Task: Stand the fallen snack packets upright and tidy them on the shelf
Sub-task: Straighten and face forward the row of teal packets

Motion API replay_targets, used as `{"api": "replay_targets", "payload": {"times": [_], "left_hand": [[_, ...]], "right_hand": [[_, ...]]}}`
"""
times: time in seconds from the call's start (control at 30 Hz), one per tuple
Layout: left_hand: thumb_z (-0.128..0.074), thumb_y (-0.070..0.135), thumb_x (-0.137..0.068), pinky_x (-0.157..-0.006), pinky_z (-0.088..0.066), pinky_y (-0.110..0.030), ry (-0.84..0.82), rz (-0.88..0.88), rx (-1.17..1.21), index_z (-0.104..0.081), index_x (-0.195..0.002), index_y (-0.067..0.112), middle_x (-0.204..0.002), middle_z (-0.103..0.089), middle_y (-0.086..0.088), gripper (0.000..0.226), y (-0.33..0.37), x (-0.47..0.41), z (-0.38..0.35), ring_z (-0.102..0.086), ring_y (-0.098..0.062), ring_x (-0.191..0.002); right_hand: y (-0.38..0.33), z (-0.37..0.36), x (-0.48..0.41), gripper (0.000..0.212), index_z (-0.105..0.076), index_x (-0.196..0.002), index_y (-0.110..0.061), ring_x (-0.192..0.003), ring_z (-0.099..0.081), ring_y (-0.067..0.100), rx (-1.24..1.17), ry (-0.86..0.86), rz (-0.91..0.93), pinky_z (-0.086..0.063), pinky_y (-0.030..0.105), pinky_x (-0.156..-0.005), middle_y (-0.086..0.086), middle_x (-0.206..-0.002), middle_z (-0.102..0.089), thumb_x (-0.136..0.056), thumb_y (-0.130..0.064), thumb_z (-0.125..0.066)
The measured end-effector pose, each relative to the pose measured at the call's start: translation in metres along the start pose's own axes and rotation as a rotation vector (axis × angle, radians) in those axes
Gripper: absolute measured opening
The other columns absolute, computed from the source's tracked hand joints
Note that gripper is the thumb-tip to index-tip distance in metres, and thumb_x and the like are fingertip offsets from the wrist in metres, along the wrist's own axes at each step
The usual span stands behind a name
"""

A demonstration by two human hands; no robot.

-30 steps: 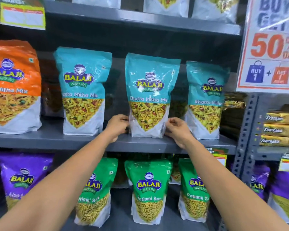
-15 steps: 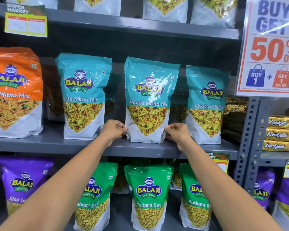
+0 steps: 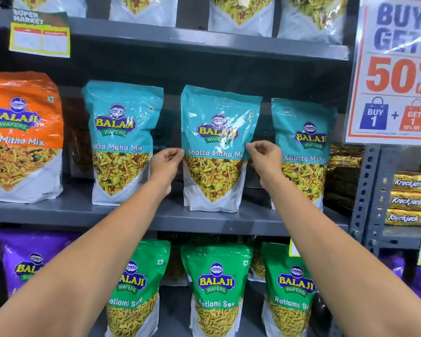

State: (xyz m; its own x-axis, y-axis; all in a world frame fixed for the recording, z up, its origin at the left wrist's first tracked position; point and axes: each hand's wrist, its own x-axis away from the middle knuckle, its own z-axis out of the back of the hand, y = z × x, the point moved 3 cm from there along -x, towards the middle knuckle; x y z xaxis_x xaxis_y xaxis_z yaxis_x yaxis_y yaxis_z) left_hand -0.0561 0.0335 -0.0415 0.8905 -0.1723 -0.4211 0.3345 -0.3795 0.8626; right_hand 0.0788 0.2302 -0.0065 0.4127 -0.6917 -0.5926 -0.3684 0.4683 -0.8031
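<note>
A teal Khatta Mitha Mix packet [image 3: 216, 132] stands upright in the middle of the grey middle shelf [image 3: 136, 216]. My left hand [image 3: 165, 164] pinches its left edge at mid-height. My right hand [image 3: 263, 159] pinches its right edge at the same height. Two more teal packets stand upright beside it, one on the left [image 3: 122, 142] and one on the right [image 3: 304, 152]. An orange Mitha Mix packet [image 3: 22, 137] stands at the far left of the same shelf.
Green Ratlami Sev packets [image 3: 216, 288] and purple packets [image 3: 32, 263] stand on the shelf below. More packets line the shelf above. A 50% off sign [image 3: 396, 76] hangs at the right, with golden Krackjack packs [image 3: 411, 200] stacked on the neighbouring rack.
Both hands have slid up from the bottom corners of the middle teal packet to its side edges at mid-height. The view has shifted closer to the shelf.
</note>
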Motion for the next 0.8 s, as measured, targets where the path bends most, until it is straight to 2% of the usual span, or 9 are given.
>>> {"api": "replay_targets", "payload": {"times": [0.13,0.2,0.27,0.3,0.37,0.4,0.47,0.63,0.8], "left_hand": [[-0.063,0.013,-0.087,-0.095,-0.052,-0.047,0.008,-0.038,-0.072,-0.066,-0.105,0.005,-0.113,-0.069,-0.017,0.019,0.002,-0.001,0.001,-0.065,-0.029,-0.104],[-0.060,0.018,-0.090,-0.096,-0.051,-0.049,0.006,-0.043,-0.095,-0.066,-0.103,0.009,-0.112,-0.069,-0.015,0.017,0.001,-0.001,-0.001,-0.064,-0.032,-0.108],[-0.052,0.036,-0.093,-0.100,-0.047,-0.051,0.004,-0.024,-0.076,-0.063,-0.102,0.014,-0.116,-0.067,-0.012,0.027,-0.001,0.004,-0.005,-0.061,-0.033,-0.112],[-0.044,0.049,-0.092,-0.102,-0.045,-0.051,-0.009,-0.005,-0.073,-0.061,-0.105,0.017,-0.121,-0.065,-0.011,0.039,-0.004,0.007,-0.008,-0.059,-0.031,-0.115],[-0.029,0.074,-0.081,-0.105,-0.040,-0.053,-0.065,-0.008,-0.111,-0.056,-0.114,0.022,-0.131,-0.059,-0.009,0.068,-0.013,0.017,-0.020,-0.054,-0.028,-0.120],[-0.026,0.082,-0.073,-0.107,-0.037,-0.053,-0.092,-0.013,-0.118,-0.053,-0.123,0.024,-0.135,-0.056,-0.006,0.081,-0.018,0.021,-0.027,-0.052,-0.026,-0.124],[-0.027,0.090,-0.064,-0.109,-0.036,-0.050,-0.074,-0.029,-0.129,-0.046,-0.131,0.034,-0.137,-0.055,0.002,0.090,-0.028,0.029,-0.040,-0.049,-0.025,-0.127],[-0.027,0.094,-0.060,-0.095,-0.038,-0.038,0.073,-0.109,-0.201,-0.045,-0.115,0.052,-0.123,-0.063,0.009,0.071,-0.038,0.031,-0.046,-0.055,-0.025,-0.118],[-0.025,0.092,-0.063,-0.086,-0.034,-0.034,0.110,-0.177,-0.229,-0.047,-0.117,0.049,-0.119,-0.064,0.009,0.073,-0.043,0.025,-0.047,-0.058,-0.024,-0.114]], "right_hand": [[0.002,0.004,-0.005,0.021,-0.059,-0.066,-0.022,-0.073,-0.055,0.016,-0.004,0.050,-0.014,-0.049,0.032,-0.068,0.000,-0.070,-0.061,-0.085,-0.014,-0.065],[0.006,0.001,-0.001,0.019,-0.058,-0.069,-0.020,-0.078,-0.055,0.015,-0.076,0.045,-0.028,-0.047,0.025,-0.069,-0.001,-0.074,-0.060,-0.088,-0.015,-0.062],[0.010,-0.006,0.008,0.017,-0.056,-0.077,-0.018,-0.079,-0.051,0.013,-0.144,0.020,-0.069,-0.040,0.025,-0.076,-0.001,-0.082,-0.059,-0.091,-0.029,-0.058],[0.013,-0.011,0.014,0.024,-0.056,-0.085,-0.018,-0.081,-0.050,0.012,-0.162,-0.007,-0.123,-0.038,0.028,-0.080,-0.001,-0.088,-0.058,-0.090,-0.042,-0.054],[0.023,-0.025,0.029,0.063,-0.054,-0.117,-0.016,-0.103,-0.053,0.018,-0.161,-0.094,-0.242,-0.037,0.036,-0.094,0.000,-0.114,-0.058,-0.084,-0.068,-0.039],[0.027,-0.032,0.036,0.081,-0.045,-0.132,-0.016,-0.119,-0.049,0.023,-0.119,-0.118,-0.256,-0.035,0.041,-0.104,0.002,-0.131,-0.054,-0.080,-0.076,-0.033],[0.036,-0.043,0.049,0.092,-0.038,-0.141,-0.020,-0.134,-0.040,0.029,-0.027,-0.106,-0.199,-0.029,0.045,-0.112,0.005,-0.146,-0.045,-0.075,-0.083,-0.027],[0.047,-0.048,0.056,0.071,-0.054,-0.118,-0.029,-0.117,-0.055,0.028,-0.016,0.046,-0.045,-0.036,0.035,-0.090,0.002,-0.123,-0.064,-0.076,-0.080,-0.032],[0.053,-0.052,0.051,0.055,-0.053,-0.107,-0.033,-0.109,-0.058,0.022,0.001,0.059,0.030,-0.035,0.029,-0.084,-0.005,-0.114,-0.066,-0.080,-0.076,-0.032]]}}
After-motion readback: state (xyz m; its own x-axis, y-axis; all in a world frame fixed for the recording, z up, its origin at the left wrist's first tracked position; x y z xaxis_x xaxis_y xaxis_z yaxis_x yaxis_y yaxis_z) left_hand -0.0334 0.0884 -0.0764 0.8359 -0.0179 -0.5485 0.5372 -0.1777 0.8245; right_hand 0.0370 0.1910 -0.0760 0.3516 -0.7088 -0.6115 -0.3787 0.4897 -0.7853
